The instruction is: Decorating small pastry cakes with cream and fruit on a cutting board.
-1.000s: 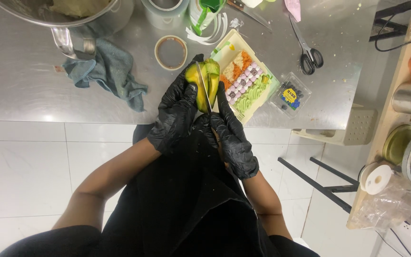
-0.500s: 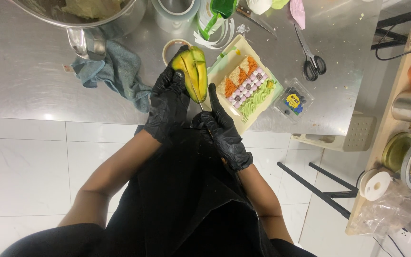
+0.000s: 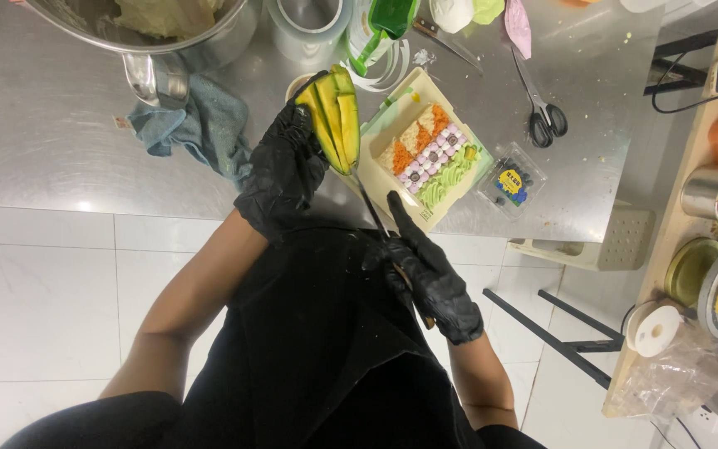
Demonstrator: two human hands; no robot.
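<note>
Both my hands wear black gloves. My left hand [image 3: 280, 170] cradles a halved avocado [image 3: 334, 116], its yellow-green flesh cut into long slices, held over the near edge of a steel table [image 3: 60, 133]. My right hand [image 3: 430, 278] grips a knife [image 3: 370, 204] whose blade runs up under the avocado. Just right of the avocado lies a cream rectangular tray [image 3: 427, 154] filled with rows of orange, pink-white and green food.
On the table are a blue-grey cloth [image 3: 197, 125], a large metal bowl [image 3: 147, 29], a tape roll [image 3: 309, 25], black scissors [image 3: 542, 112] and a small clear box of blueberries [image 3: 508, 183]. A wooden shelf [image 3: 708, 208] with tins and bowls stands on the right.
The avocado and my left hand sit slightly farther over the table than a second ago. My right hand has drawn back toward my body, with the knife tip still at the avocado.
</note>
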